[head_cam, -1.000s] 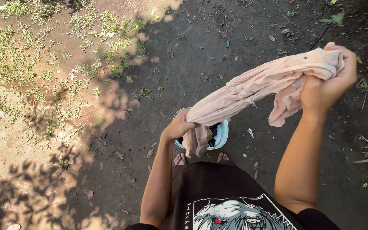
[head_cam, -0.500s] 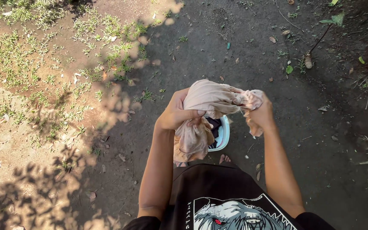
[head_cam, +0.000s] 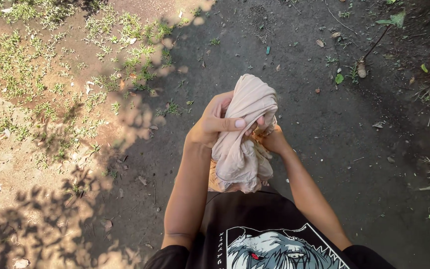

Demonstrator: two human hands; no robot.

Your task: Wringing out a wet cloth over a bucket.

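Nearest the camera is the person's black shirt [head_cam: 255, 224] with a pale printed picture on its front, filling the bottom edge of the view. From it both bare forearms rise toward the middle, bent at the elbows so that the wrists meet in front of the chest.

The left hand [head_cam: 215, 124] is closed around a bunched pale pink cloth [head_cam: 242, 139]. Its thumb lies flat across the front of the cloth, pointing toward the other hand, and its fingers curl behind the upper fold. The right hand [head_cam: 269, 139] presses in from the other side, just beside the left and lower; most of it is hidden by the cloth, so only the wrist and a bit of the fingers show, gripping the gathered folds. The cloth is held in the air between the two hands, well above the ground. Its top rises in a rounded hump above the left hand, and the loose end hangs in a thick bundle down to the shirt.

Below and beyond lies the ground [head_cam: 324, 124], dark shaded soil with scattered dry leaves [head_cam: 360, 70] and twigs. Toward the far left corner it turns to sunlit dirt with patches of grass [head_cam: 36, 65].
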